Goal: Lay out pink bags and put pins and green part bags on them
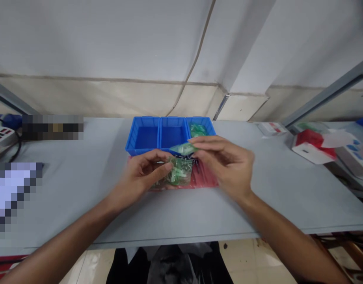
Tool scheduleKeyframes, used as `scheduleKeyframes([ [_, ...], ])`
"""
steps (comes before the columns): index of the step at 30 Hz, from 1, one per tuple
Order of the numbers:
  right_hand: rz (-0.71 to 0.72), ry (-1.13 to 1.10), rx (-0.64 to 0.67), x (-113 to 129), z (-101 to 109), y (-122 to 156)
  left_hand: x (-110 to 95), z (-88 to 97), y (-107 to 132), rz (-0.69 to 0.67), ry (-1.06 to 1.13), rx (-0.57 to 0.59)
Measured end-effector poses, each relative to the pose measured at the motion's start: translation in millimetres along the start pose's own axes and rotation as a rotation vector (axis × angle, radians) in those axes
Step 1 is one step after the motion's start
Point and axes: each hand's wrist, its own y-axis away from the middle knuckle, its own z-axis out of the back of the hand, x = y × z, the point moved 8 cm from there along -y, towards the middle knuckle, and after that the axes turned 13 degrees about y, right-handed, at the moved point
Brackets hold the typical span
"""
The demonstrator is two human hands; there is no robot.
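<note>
One small clear packet (183,148) with green contents is pinched between the thumb and fingers of the right hand (225,165), the hand narrowly closed on it just above the front rim of three joined blue plastic bins (142,134). The right-hand bin holds a green-tinted plastic bag (198,130); the other two show only their blue floors.

The left hand (142,177) curls loosely over a heap of clear bags (178,173) with green contents, its thumb against them; whether it grips one, I cannot tell. Small dark parts (185,159) lie at the back of the heap, too small to name. The heap rests on a red plastic bag (205,177) directly in front of the bins.

All of this sits on a pale grey table (181,213). A power strip (4,136) lies at the far left, and a red-and-white carton (314,148) lies at the right, among other boxes. A grey metal shelf strut (326,90) crosses the right side, a cable (196,51) runs down the pale wall (95,39) behind, and floor tiles (243,256) show beneath the table's front edge.
</note>
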Motion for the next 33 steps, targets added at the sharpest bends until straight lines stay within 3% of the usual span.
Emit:
scheduleKeyframes([
  [4,0.306,0.251,0.036,19,-11,14,1,-2.1,2,0.019,0.046,0.039],
  [9,0.393,0.306,0.099,19,-21,22,-3,6.2,0,-0.016,0.022,-0.093],
  [11,0.313,0.271,0.091,15,-20,19,-6,9.7,0,-0.033,-0.017,-0.141],
  [16,-0.219,-0.084,0.126,-17,-22,12,-14,13.1,1,-0.136,-0.253,-0.162],
  [18,-0.345,-0.198,0.159,-24,-26,12,-16,14.4,1,-0.162,-0.324,-0.179],
  [29,-0.429,-0.307,0.325,-31,-39,10,-27,7.1,4,-0.290,-0.427,-0.245],
  [33,-0.441,-0.284,0.265,-36,-35,6,-31,9.3,3,-0.299,-0.570,-0.246],
])
